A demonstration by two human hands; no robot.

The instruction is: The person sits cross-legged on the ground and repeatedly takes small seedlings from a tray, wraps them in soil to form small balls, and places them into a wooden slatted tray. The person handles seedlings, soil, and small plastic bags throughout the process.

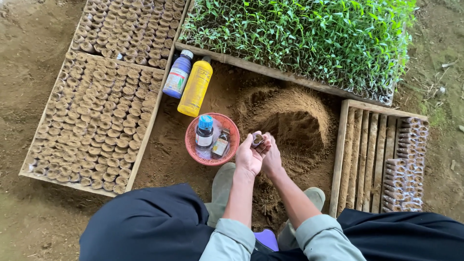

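Glossy plastic yellow bottle (pixel 195 88) at eleven o'clock; rough wooden slatted crate (pixel 360 154) at three; woven matt red plastic basket (pixel 193 150); crumbly soil mound (pixel 295 116).

The round red woven plastic basket (pixel 190 145) holding two small bottles (pixel 204 131) sits left of the brown soil heap (pixel 295 113), two tall plastic bottles (pixel 195 88) behind it, wooden trays of filled pots (pixel 96 121) farther left.

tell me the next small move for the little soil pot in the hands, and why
Probably carry the small soil-filled pot across to the slatted wooden tray and stand it beside the pots already lined up there. The left hand cups it with the right hand pressed against it, it looks full, and most of that tray is bare.
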